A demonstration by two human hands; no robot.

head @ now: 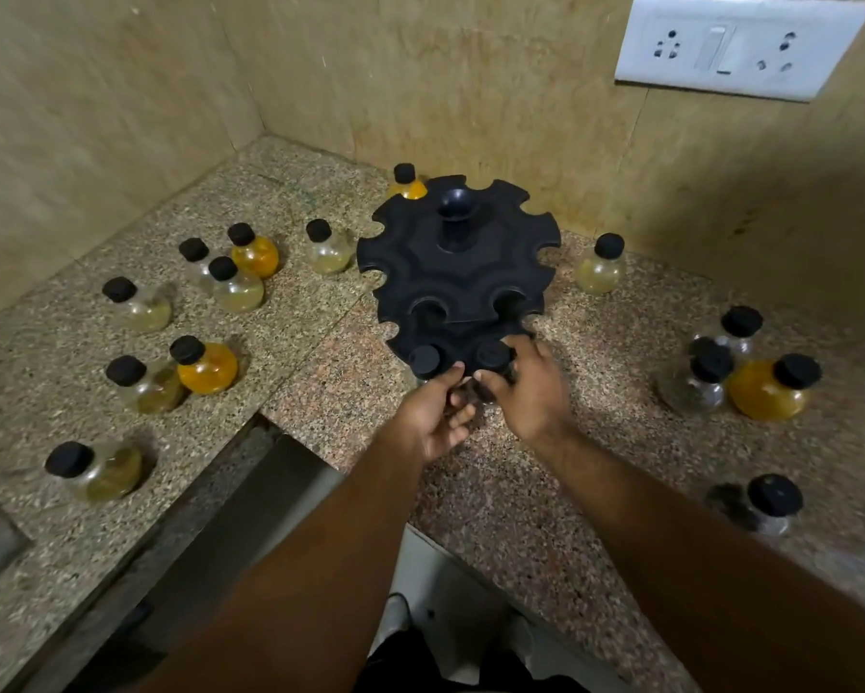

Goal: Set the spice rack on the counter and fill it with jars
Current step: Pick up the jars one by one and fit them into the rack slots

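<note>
The black two-tier spice rack [458, 272] stands on the granite counter [320, 342] in the corner. Two black-capped jars sit in its lower front notches: a left one [424, 358] and a right one [493, 355]. My right hand [533, 390] grips the right jar from the right side, with the thumb under its cap. My left hand [435, 417] is just in front of the rack between the two jars; its thumb reaches toward the rack's edge and its fingers are loosely curled, with nothing plainly held.
Several round glass jars with black caps stand loose: a group on the left [205, 365], one behind the rack [408, 185], and others on the right [770, 387]. A white socket plate [735, 47] is on the right wall. The counter's front edge [290, 442] steps inward below my arms.
</note>
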